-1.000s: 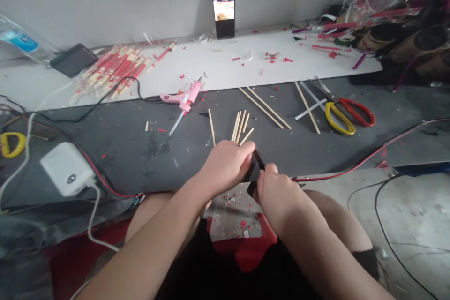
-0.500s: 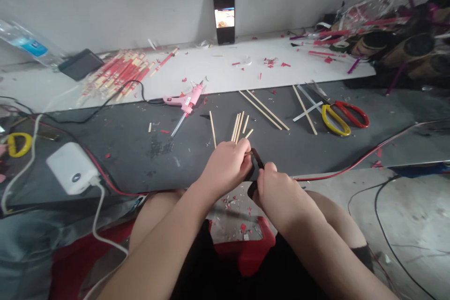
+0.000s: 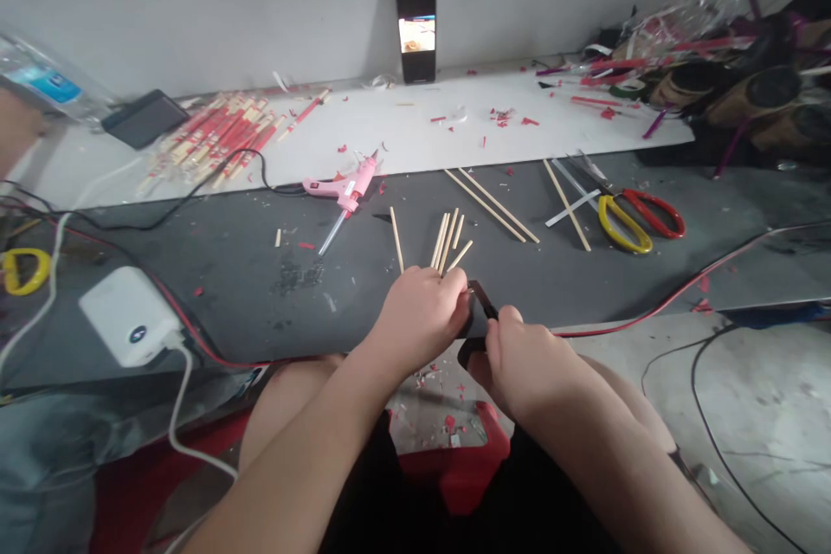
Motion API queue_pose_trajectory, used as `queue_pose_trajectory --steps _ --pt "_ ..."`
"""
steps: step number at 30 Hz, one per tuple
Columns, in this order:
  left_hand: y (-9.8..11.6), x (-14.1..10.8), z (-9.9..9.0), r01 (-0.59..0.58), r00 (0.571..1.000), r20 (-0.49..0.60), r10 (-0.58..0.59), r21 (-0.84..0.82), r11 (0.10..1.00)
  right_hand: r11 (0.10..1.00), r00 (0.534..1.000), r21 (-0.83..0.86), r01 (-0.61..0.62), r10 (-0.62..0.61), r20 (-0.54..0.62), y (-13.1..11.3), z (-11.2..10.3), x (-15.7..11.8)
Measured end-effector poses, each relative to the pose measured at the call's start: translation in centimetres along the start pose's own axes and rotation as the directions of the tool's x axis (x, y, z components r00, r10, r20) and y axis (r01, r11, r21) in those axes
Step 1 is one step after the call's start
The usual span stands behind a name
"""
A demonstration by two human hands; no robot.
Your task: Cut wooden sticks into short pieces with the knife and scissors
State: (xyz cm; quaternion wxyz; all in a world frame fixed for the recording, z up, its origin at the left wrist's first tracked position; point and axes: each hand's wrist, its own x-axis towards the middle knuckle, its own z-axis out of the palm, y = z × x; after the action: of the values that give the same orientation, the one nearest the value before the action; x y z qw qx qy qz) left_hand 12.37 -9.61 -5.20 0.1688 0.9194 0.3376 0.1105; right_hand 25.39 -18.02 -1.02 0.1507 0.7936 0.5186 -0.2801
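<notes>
My left hand (image 3: 425,303) is closed at the front edge of the grey table (image 3: 351,294), its fingers wrapped round several thin wooden sticks (image 3: 447,234) that fan out beyond it. My right hand (image 3: 523,351) grips a dark-handled cutting tool (image 3: 484,301), whose blade reaches toward my left fingertips. What the blade touches is too small to tell. One more stick (image 3: 396,238) lies just left of the bunch. Two sticks (image 3: 490,203) lie behind my hands, and another (image 3: 568,206) crosses pale strips beside scissors (image 3: 624,223) with yellow and red handles.
A pink glue gun (image 3: 347,190) and a white power bank (image 3: 130,316) with a cable lie to the left. Wrapped sticks (image 3: 221,138) are piled behind. A phone (image 3: 416,26) leans on the wall. A person's blurred arm (image 3: 19,130) shows at the far left.
The blade has shifted slightly right of my left fingertips, and the stick ends have spread a little. Another person's arm has come in at the left edge.
</notes>
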Motion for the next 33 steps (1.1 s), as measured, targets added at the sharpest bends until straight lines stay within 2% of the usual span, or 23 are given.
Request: queue_pose_trajectory --steps 5,13,27,33 --pt "-0.2 0.2 -0.1 -0.015 1.000 -0.001 0.015 0.039 0.999 0.997 0.995 -0.014 0.073 -0.072 0.076 0.0 -0.1 0.5" --pt "-0.3 0.2 -0.1 -0.002 1.000 0.007 0.002 0.010 1.000 0.995 0.993 0.003 0.102 -0.102 0.052 0.7 0.9 1.2" --pt "0.2 0.4 -0.2 0.045 0.998 0.032 -0.044 -0.026 0.999 0.998 0.999 0.045 -0.041 0.039 0.034 0.1 1.1 0.4" --pt "-0.7 0.6 -0.6 -0.045 0.996 0.080 0.049 -0.057 0.997 0.998 0.999 0.035 -0.047 0.047 0.012 -0.5 0.9 0.2"
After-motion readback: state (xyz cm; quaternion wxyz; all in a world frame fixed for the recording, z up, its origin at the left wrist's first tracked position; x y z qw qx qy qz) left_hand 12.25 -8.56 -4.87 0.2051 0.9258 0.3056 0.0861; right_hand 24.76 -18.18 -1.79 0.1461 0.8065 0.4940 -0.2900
